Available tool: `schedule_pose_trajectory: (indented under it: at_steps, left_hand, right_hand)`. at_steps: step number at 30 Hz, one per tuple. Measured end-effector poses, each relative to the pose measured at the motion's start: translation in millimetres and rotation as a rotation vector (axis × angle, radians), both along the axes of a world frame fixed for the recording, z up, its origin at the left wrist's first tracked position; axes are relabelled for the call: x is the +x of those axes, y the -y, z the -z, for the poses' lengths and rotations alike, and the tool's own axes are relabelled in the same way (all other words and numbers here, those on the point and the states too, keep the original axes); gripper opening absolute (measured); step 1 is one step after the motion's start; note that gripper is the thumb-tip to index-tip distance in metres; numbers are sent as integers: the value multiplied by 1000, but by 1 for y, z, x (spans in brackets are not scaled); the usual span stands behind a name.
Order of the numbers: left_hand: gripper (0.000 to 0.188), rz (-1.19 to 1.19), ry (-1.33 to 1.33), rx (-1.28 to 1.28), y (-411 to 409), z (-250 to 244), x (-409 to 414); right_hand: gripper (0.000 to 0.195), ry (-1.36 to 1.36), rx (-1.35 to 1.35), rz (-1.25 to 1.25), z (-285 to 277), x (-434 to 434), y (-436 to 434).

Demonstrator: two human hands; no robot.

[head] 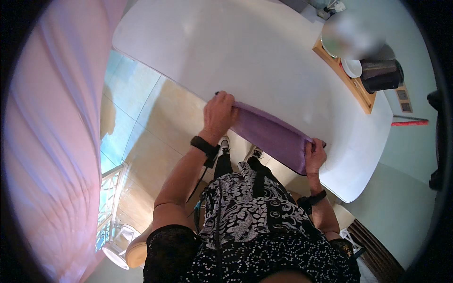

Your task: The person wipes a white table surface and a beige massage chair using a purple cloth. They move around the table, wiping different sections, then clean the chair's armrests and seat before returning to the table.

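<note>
A purple cloth (270,132) is stretched between my two hands at the near edge of a white table (247,53). My left hand (220,111) grips its left end, fingers curled over the top. At the other end, my right hand (315,155) pinches the upper corner. The cloth's upper edge lies along the tabletop rim, and its lower part hangs in front of the table. Small dark bits stick out beyond both hands; I cannot tell what they are. Each wrist wears a black band.
On the table's right stands a wooden tray (368,103) with a white cup (351,68), a dark kettle (380,75) and a blurred round object (348,35). A pink curtain (53,141) hangs at left. A white stool (118,247) is at lower left. A wall socket (403,99) is at right.
</note>
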State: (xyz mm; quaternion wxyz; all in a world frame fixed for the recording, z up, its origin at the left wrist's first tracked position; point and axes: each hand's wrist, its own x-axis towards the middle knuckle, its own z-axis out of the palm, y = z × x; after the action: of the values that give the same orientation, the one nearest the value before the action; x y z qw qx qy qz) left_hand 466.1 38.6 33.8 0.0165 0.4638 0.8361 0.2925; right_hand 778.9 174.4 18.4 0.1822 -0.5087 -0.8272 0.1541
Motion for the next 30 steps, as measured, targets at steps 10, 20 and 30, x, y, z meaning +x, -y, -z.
schedule_pose_trajectory:
  at_steps: [10, 20, 30]
  left_hand:
    - [47, -594, 353, 336, 57, 15, -10]
    - [87, -623, 1564, 622, 6, 4, 33]
    - [59, -996, 1025, 844, -39, 52, 1]
  right_hand:
    - [16, -17, -130, -208, -18, -65, 14]
    - [21, -50, -338, -241, -18, -49, 8]
    - [19, -243, -1029, -48, -47, -70, 13]
